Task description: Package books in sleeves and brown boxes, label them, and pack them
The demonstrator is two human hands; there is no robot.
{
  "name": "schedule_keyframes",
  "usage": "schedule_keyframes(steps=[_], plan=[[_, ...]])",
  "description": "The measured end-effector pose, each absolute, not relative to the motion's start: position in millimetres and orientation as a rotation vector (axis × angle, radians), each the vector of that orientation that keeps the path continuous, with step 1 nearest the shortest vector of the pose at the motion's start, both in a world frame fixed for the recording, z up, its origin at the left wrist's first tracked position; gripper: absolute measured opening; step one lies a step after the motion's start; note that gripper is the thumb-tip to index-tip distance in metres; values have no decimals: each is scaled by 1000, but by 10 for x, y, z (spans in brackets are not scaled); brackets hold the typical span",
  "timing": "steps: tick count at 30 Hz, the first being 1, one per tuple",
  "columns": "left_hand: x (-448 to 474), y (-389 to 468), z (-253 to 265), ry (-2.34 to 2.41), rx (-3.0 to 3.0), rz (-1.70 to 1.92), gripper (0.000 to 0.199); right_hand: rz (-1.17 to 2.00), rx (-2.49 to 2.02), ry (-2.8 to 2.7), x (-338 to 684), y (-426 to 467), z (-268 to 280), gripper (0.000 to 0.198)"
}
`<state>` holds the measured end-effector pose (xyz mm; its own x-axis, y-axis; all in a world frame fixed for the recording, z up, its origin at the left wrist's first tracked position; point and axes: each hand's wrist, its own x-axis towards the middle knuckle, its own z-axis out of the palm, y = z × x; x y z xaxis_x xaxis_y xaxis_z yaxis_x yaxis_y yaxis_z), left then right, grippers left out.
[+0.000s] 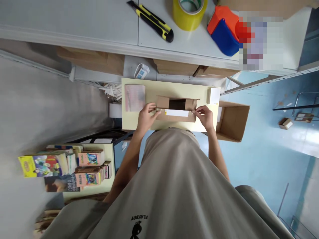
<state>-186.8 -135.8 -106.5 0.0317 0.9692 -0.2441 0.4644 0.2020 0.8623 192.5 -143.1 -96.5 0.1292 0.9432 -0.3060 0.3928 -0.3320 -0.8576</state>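
Observation:
A small brown cardboard box [161, 117] lies on the pale yellow tabletop [154, 88] close to my body. Its top is partly open: a dark gap shows between the two end flaps, and a long white label [176, 113] runs along the near flap. At the box's left end, my left hand [146, 119] grips the edge with thumb and fingers. My right hand [205, 118] pinches the right end near the flap's corner. What looks like clear tape shows at both ends, though too small to be sure.
A printed sheet [135, 98] lies left on the tabletop, a white pad [214, 96] right. On the shelf above are a box cutter [154, 22], a yellow tape roll [188, 18] and a tape dispenser [225, 33]. An open carton [234, 121] stands right; books [89, 166] are stacked left.

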Motion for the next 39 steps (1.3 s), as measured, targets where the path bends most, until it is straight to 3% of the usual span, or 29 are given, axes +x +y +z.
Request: schedule_keyframes(steps=[5, 7, 10, 13, 24, 32, 39], plan=[[-1844, -1228, -1056, 1605, 1568, 689, 101, 929, -1818, -1492, 1899, -1310, -1055, 92], [-1834, -1197, -963, 1589, 1696, 670, 93, 881, -1734, -1611, 1934, -1307, -1038, 79], [-1810, -1175, -871, 1584, 1813, 591, 61, 882, -1655, -1731, 1988, -1326, -1035, 53], [-1791, -1187, -868, 1596, 1823, 530, 37, 890, -1657, -1769, 2019, -1369, -1061, 49], [-1774, -1181, -994, 1622, 1759, 592, 29, 915, -1672, -1757, 1996, -1428, -1148, 49], [-1815, -1238, -1230, 1546, 1818, 632, 34, 1069, -1742, -1418, 1942, -1484, -1280, 59], [-1834, -1222, -1144, 1541, 1832, 622, 30, 1112, -1759, -1363, 1884, -1489, -1086, 63]])
